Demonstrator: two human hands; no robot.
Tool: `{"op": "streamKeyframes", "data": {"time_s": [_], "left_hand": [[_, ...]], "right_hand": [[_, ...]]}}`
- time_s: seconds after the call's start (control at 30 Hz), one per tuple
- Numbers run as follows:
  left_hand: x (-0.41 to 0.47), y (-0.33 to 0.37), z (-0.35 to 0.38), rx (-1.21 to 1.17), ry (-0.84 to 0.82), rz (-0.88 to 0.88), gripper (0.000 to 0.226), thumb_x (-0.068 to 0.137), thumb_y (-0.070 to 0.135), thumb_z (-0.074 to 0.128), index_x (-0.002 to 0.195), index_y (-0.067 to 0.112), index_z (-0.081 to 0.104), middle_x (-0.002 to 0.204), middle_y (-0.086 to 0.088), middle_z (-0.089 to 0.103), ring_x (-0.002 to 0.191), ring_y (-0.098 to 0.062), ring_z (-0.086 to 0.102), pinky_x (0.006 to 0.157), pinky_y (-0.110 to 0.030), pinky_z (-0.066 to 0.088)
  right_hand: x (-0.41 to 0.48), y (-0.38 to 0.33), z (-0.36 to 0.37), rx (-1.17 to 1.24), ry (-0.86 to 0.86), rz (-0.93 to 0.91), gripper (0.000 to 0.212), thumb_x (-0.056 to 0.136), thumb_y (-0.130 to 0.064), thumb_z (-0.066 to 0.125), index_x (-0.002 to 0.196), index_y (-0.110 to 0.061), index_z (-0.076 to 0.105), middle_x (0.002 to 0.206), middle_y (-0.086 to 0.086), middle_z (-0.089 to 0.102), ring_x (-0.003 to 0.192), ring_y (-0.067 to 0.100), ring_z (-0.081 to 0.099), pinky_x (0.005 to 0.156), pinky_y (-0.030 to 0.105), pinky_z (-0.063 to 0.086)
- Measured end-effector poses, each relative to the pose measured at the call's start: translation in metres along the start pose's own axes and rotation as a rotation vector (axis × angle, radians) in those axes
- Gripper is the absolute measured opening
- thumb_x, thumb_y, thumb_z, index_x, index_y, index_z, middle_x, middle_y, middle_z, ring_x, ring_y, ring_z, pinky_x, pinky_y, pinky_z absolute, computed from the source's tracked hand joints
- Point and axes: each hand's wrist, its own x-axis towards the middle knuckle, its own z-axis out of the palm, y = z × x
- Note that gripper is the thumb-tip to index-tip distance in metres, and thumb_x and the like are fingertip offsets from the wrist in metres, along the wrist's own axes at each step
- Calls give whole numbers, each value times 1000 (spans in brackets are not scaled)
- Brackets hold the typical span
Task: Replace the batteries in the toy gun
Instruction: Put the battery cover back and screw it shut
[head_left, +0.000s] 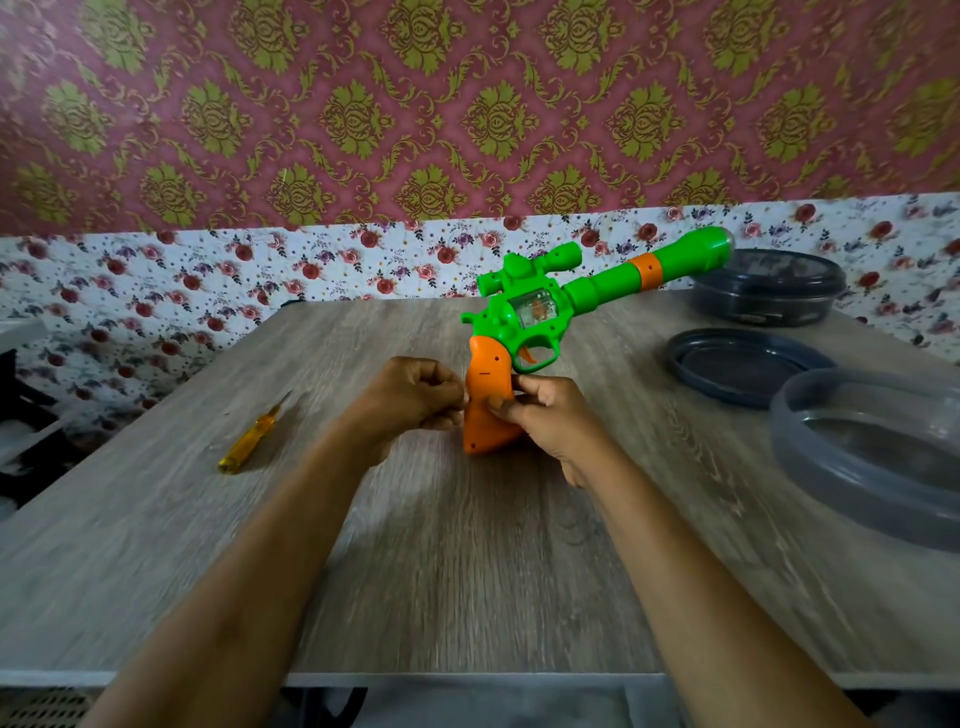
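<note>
Toy gun (540, 312) stands upright over the table (467, 571); right hand (556, 426) fingers clamp its orange grip (488, 384), left hand (410, 395) fingers curl against the rear edge, hold unclear; uneven prying may tip the long barrel sideways

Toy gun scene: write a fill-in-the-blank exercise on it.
The left hand and right hand hold the toy gun by its ____ grip.
The yellow screwdriver lies on the table to the ____ of both hands.
The scope atop the toy gun is ____.
Missing words: orange; left; green.
</note>
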Motion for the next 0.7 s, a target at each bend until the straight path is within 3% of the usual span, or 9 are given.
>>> {"op": "streamKeyframes", "data": {"time_s": [0.1, 0.33, 0.47, 0.53, 0.6, 0.7], "left_hand": [[0, -1, 0, 20, 1, 3, 14, 87, 1, 60, 75, 8, 60, 66, -8, 62, 51, -5, 60, 52, -14, 51], [3, -3, 0, 84, 33, 23, 15, 84, 5, 66, 77, 13, 55, 66, -5, 55, 54, -9, 53, 48, -17, 45], [3, -2, -6, 45, 96, 40, 15, 82, 19, 71, 81, 13, 57, 68, -3, 55, 55, -11, 49, 45, -16, 42], [3, -2, -19, 99, 204, 101, 13, 82, 18, 71, 77, 15, 59, 68, -2, 57, 57, -13, 52, 47, -19, 45], [3, -5, -38, 373, 431, 156, 17, 82, 19, 71, 71, 23, 59, 74, 2, 63, 69, -17, 60, 60, -28, 52], [-1, -11, -65, 774, 700, -1, 10, 86, 26, 66, 80, 25, 58, 88, 0, 63, 85, -25, 62, 73, -37, 54]], "right_hand": [[1, 1, 1, -23, -1, 9, 43, 82, -16, 67, 123, -7, 59, 115, 12, 65, 106, 24, 60, 96, 37, 48], [1, -1, 1, 4, -1, 52, 45, 82, -16, 67, 125, -6, 57, 117, 10, 64, 107, 21, 59, 97, 33, 46], [-1, -5, -5, 136, 19, 125, 34, 84, -10, 64, 117, -7, 62, 101, 4, 64, 95, 15, 57, 76, 21, 46], [-1, -5, -7, 202, 37, 176, 28, 83, -11, 65, 111, -9, 65, 92, 2, 66, 94, 16, 58, 72, 25, 47], [1, -5, -8, 225, 54, 213, 20, 81, -12, 66, 101, -12, 68, 85, -1, 65, 94, 19, 58, 71, 29, 49], [1, -4, -8, 232, 55, 226, 13, 80, -12, 67, 93, -13, 68, 89, 2, 66, 97, 20, 58, 76, 33, 49]]}}
